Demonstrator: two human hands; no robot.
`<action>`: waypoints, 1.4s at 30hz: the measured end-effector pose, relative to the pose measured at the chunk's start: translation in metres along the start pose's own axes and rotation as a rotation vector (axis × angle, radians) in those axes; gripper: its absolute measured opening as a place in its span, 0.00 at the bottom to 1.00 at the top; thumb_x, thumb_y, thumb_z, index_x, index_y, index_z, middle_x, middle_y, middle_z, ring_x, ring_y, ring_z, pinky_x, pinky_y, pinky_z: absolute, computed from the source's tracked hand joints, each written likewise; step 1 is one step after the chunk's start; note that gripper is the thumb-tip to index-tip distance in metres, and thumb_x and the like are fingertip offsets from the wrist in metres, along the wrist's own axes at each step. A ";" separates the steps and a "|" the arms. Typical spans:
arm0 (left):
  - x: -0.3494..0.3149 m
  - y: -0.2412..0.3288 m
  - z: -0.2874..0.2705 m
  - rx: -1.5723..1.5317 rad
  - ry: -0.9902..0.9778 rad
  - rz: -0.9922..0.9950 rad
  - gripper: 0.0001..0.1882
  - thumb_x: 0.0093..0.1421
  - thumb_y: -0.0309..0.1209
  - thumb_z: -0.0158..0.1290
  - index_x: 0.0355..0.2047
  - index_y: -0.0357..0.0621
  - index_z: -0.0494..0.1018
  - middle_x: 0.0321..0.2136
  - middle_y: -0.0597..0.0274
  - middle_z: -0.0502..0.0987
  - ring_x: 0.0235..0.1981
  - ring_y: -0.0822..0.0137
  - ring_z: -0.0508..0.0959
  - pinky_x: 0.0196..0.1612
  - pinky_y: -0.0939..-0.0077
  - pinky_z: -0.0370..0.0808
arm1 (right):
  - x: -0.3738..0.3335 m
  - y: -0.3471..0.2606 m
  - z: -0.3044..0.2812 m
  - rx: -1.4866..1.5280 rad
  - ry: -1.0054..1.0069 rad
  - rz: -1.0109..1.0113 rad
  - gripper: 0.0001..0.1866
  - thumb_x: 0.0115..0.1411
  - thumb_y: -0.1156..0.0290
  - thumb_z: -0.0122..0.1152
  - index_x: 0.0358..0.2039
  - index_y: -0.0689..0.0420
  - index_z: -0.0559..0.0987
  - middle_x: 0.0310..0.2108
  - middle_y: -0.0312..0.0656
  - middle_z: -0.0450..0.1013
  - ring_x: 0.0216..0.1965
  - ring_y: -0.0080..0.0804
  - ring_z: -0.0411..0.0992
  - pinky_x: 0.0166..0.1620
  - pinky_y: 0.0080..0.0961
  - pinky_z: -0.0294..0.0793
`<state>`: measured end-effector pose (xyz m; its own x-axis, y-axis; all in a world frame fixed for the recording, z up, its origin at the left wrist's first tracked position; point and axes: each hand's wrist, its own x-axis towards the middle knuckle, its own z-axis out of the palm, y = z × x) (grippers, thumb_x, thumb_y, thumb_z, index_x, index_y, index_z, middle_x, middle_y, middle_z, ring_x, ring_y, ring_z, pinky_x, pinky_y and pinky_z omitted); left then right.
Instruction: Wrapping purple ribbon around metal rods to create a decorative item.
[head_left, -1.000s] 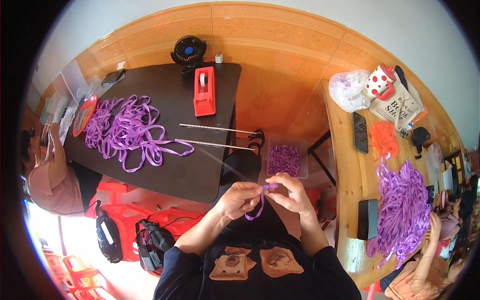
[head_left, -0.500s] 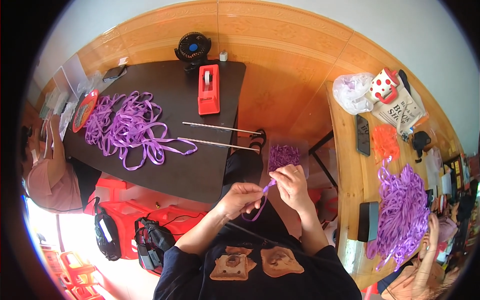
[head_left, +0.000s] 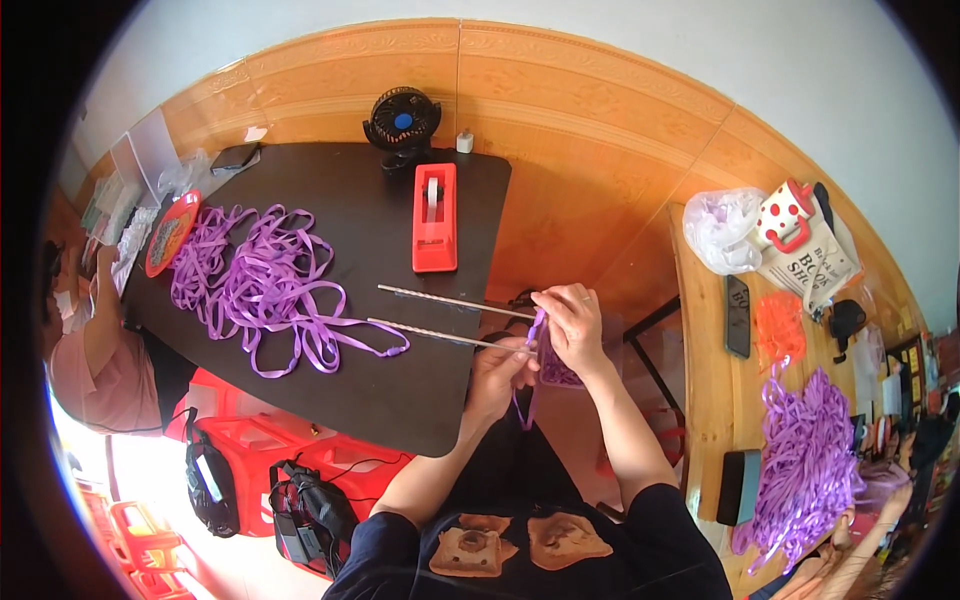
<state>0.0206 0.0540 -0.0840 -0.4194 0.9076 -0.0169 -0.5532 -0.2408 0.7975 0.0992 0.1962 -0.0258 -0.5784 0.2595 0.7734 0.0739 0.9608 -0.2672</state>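
Two thin, twisted metal rods (head_left: 440,298) reach out past the right edge of the dark table. At their free ends a purple strap (head_left: 541,325) is stretched between my hands, with a loop of it hanging below. My right hand (head_left: 573,325) pinches the strap's upper end beside the farther rod's tip. Closed on the strap's lower part, my left hand (head_left: 500,375) is at the nearer rod's tip; its fingers are partly behind that rod. Whether the strap is wrapped round the rods or just lies against them, I cannot tell.
A tangled pile of purple straps (head_left: 275,285) lies on the dark table (head_left: 400,400), near a red tape dispenser (head_left: 435,245) and a black fan (head_left: 402,128). Under my hands stands a bin with purple pieces (head_left: 558,368). The wooden table (head_left: 705,420) holds more straps (head_left: 808,465); people sit at both sides.
Both hands have moved forward, bringing the strap up to the rod tips. The view has tilted, so the tables appear lower. At the right, another person's hand has moved off the strap pile.
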 end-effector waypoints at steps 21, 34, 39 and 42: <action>-0.057 -0.003 0.010 -0.025 0.253 -0.076 0.09 0.65 0.32 0.47 0.39 0.41 0.73 0.26 0.64 0.76 0.21 0.75 0.73 0.26 0.85 0.67 | -0.075 -0.032 0.052 0.438 -0.185 0.300 0.12 0.50 0.72 0.57 0.37 0.58 0.78 0.32 0.42 0.72 0.38 0.43 0.69 0.39 0.35 0.64; -0.164 0.046 0.006 -0.117 0.080 -0.364 0.09 0.65 0.30 0.46 0.35 0.36 0.73 0.29 0.54 0.78 0.26 0.65 0.79 0.31 0.77 0.74 | -0.157 -0.137 -0.003 1.086 -0.421 0.703 0.08 0.62 0.74 0.51 0.31 0.64 0.76 0.34 0.38 0.72 0.36 0.22 0.69 0.38 0.17 0.67; -0.181 0.055 0.001 -0.162 0.111 -0.325 0.09 0.65 0.29 0.47 0.33 0.37 0.74 0.29 0.56 0.79 0.29 0.68 0.79 0.33 0.78 0.75 | -0.170 -0.177 -0.014 1.403 -0.466 0.923 0.11 0.63 0.75 0.50 0.25 0.65 0.74 0.26 0.34 0.67 0.29 0.19 0.67 0.34 0.18 0.67; -0.182 0.055 -0.009 -0.165 0.065 -0.244 0.08 0.65 0.28 0.47 0.34 0.36 0.74 0.31 0.54 0.79 0.33 0.66 0.79 0.37 0.74 0.75 | -0.185 -0.183 -0.010 1.247 -0.510 1.018 0.10 0.63 0.71 0.52 0.37 0.63 0.79 0.31 0.35 0.76 0.32 0.17 0.71 0.34 0.15 0.68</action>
<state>0.0597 -0.1276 -0.0422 -0.3016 0.9231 -0.2388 -0.7505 -0.0754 0.6566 0.2005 -0.0264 -0.1144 -0.9065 0.3857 -0.1718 0.0593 -0.2866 -0.9562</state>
